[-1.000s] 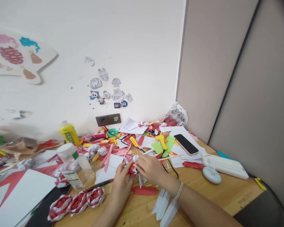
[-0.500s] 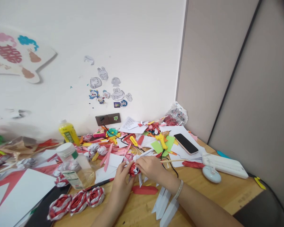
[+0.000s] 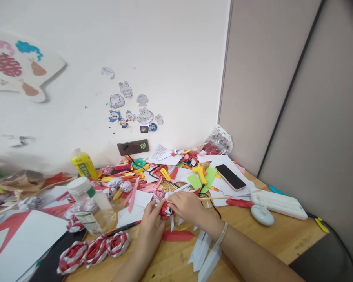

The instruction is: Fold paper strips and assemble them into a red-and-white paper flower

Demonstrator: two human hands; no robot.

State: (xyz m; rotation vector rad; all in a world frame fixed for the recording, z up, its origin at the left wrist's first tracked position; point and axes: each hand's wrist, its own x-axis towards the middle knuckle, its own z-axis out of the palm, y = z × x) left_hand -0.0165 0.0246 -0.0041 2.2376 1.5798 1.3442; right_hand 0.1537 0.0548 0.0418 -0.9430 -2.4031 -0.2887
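Note:
A small red-and-white paper flower (image 3: 165, 210) is pinched between my two hands above the table. My left hand (image 3: 151, 220) grips it from the left, fingers curled round its side. From the right, my right hand (image 3: 184, 204), with a bracelet at the wrist, presses its fingertips on the flower's top; the fingers partly hide it. Just below the hands lies a folded red paper strip (image 3: 177, 235). Several folded white strips (image 3: 205, 252) fan out under my right forearm. Three finished-looking red-and-white paper roses (image 3: 96, 250) sit in a row at the left.
A clear jar with a white lid (image 3: 90, 201) stands left of my hands, near a yellow bottle (image 3: 84, 163). Paper scraps cover the table's back, with a yellow glue gun (image 3: 201, 173) and phone (image 3: 230, 177). Further right are a white mouse (image 3: 262, 215) and power strip (image 3: 278, 203).
The view has shifted slightly, so everything sits a little further left. Both hands keep hold of the paper flower with barely any visible movement.

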